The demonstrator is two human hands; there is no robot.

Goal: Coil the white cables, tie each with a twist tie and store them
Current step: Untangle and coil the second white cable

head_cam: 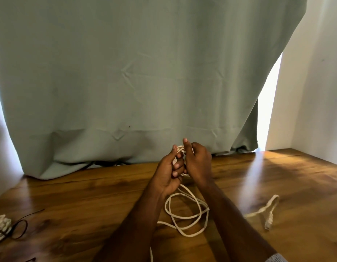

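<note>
Nearest me, my two forearms reached forward over the wooden table [277,178], a bit of grey sleeve [275,259] showing at my right elbow. Between and under them the loose part of the white cable [182,210] lay on the wood in slack, overlapping loops, one strand trailing back toward me. Its far end ran off to my right, where the plug [268,221] rested on the table well apart from my hands. At the left edge lay a coiled cable [0,226] already bundled, with a dark twist tie [20,226] looped just beside it and touching it. Farther out, both hands were lifted above the table and close together. My left hand [168,174] had its fingers curled round a small bunch of cable turns, thumb raised along the top — a firm hold. My right hand [199,163] was pressed against the same bunch from the other side, fingers bent, the thumb and a fingertip sticking up; it seemed to pinch the cable, though my knuckles hid the contact itself. Beyond my hands a pale green curtain [135,72] hung down to the table's back edge, with a white wall [315,91] to the right.
</note>
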